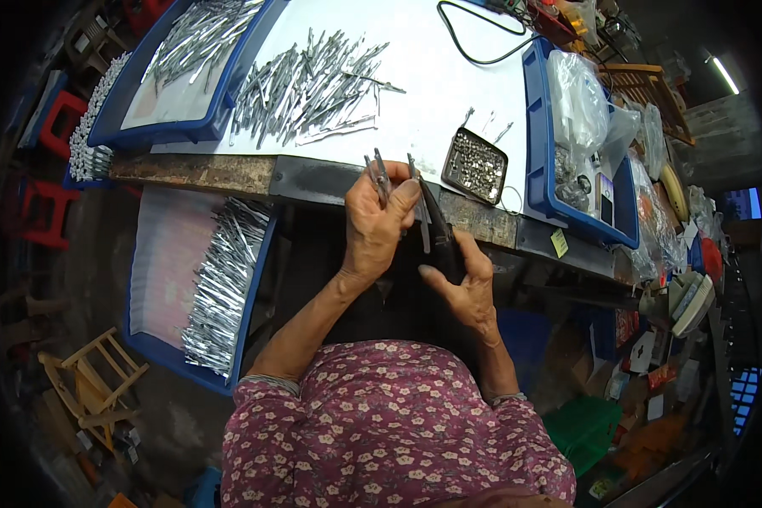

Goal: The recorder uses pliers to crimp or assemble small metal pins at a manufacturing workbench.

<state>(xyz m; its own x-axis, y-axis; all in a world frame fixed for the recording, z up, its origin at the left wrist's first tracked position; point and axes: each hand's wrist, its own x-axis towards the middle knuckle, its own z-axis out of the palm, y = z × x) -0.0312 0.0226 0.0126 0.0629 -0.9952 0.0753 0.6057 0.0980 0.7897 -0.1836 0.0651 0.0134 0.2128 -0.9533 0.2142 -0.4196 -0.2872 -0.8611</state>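
Observation:
My left hand [371, 222] is closed around a few narrow silver metal strips [381, 178], their tips pointing up past the fingers. Another thin metal strip [424, 222] stands almost upright between my two hands, its upper part near my left fingertips. My right hand [469, 292] is wrapped round a long, dark, tapered tool [437, 216]; its exact kind is hard to make out. The tool's tip reaches the upper end of that strip. Just beyond my hands, a dark shallow tray [505, 173] of small shiny metal pieces sits on the white tabletop [423, 93].
A loose heap of silver strips [305, 93] covers the table's left part, beside a blue crate [220, 118] of more strips. Below the edge, another blue crate [152, 339] holds stacked strips. At right, a blue bin [559, 207] contains plastic bags and a phone [605, 199]. A black cable [461, 51] loops behind.

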